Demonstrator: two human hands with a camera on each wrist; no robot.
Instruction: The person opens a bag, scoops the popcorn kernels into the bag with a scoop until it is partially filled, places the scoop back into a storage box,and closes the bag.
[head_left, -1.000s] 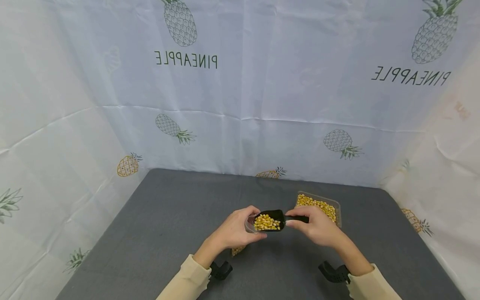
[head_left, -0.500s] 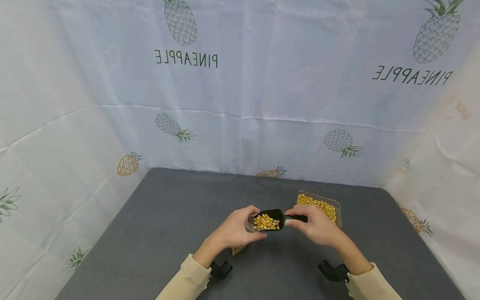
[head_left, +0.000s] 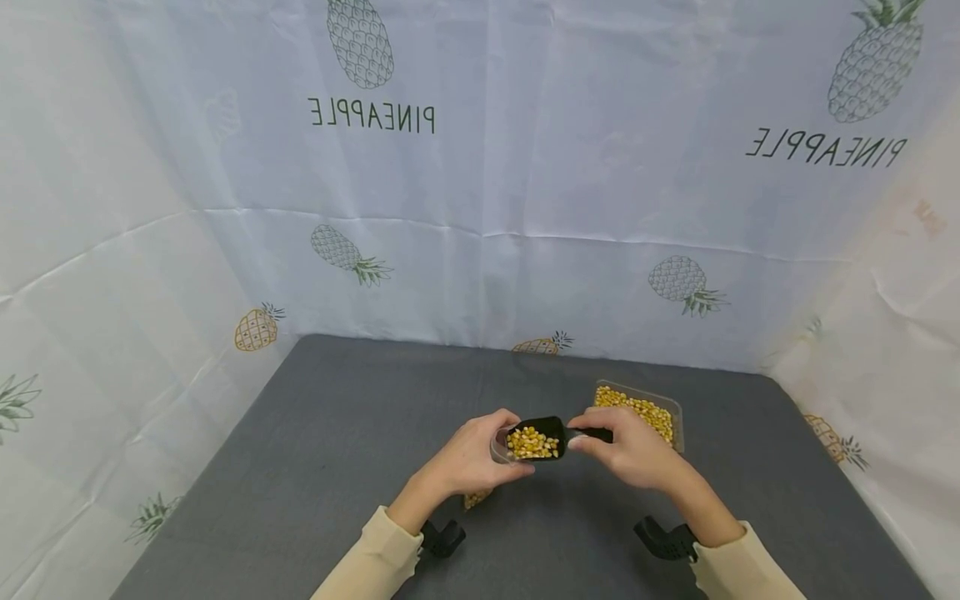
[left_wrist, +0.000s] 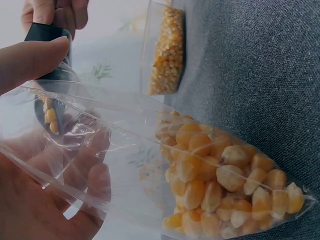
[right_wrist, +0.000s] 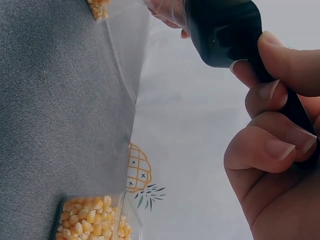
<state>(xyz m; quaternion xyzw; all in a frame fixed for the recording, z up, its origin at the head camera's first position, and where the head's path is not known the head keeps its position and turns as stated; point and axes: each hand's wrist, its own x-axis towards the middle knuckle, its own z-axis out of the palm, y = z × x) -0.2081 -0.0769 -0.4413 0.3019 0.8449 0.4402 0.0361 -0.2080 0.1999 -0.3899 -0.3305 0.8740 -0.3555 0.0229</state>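
Note:
My left hand (head_left: 472,458) holds a clear plastic bag (left_wrist: 127,150) by its mouth, fingers and thumb spread round the opening. Corn kernels (left_wrist: 220,185) fill the bag's lower end, just above or on the table; I cannot tell which. My right hand (head_left: 630,450) grips the handle of a black scoop (right_wrist: 222,32). A load of yellow kernels (head_left: 532,442) lies in the scoop, whose front end is inside the bag's mouth. In the left wrist view the left thumb (left_wrist: 37,62) lies across the scoop. In the head view the left hand hides most of the bag.
A clear rectangular container (head_left: 678,417) of corn kernels stands on the dark grey table (head_left: 360,417), behind the right hand. A white curtain (head_left: 480,167) with pineapple prints encloses the table at the back and sides. Black wrist mounts (head_left: 442,540) sit on both wrists.
The right hand and scoop have shifted very slightly left, towards the bag. The left hand stays in place, and the kernels remain in the scoop.

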